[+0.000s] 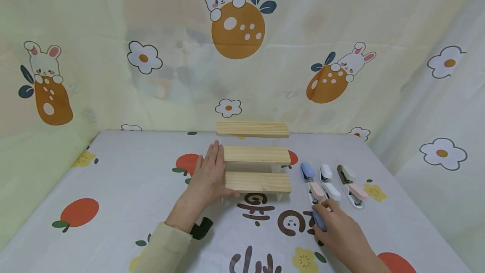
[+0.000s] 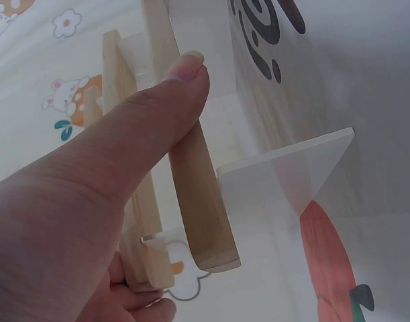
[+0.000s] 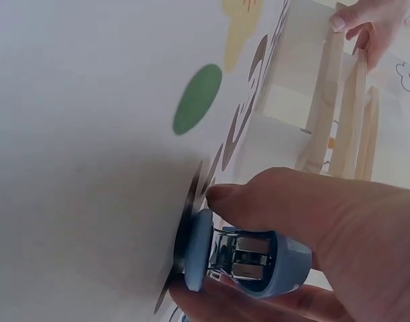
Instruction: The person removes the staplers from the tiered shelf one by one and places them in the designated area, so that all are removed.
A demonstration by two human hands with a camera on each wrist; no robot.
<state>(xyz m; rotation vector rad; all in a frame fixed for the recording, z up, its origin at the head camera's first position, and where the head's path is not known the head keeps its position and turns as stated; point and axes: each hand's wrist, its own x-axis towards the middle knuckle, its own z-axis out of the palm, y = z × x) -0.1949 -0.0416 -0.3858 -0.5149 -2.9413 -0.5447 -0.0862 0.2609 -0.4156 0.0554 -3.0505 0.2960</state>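
A three-step wooden display rack point(image 1: 257, 182) with pale boards and clear supports stands at mid-table. My left hand point(image 1: 208, 176) rests against its left end, fingers straight along the side; the thumb point(image 2: 161, 100) lies across the lowest board. My right hand point(image 1: 339, 224) holds a small blue stapler point(image 3: 292, 265) between thumb and fingers, low over the table; its metal mechanism shows in the right wrist view. Just beyond that hand sit a pink stapler point(image 1: 316, 192) and a white stapler point(image 1: 331, 191). The fingers partly hide the held stapler in the head view.
Behind these are another blue stapler point(image 1: 307, 171), another white stapler point(image 1: 325, 172) and a grey-green stapler point(image 1: 347, 172). A second pink stapler point(image 1: 357, 192) lies to the right. A printed cloth point(image 1: 125, 172) covers the table, and a patterned curtain point(image 1: 170, 92) hangs behind it.
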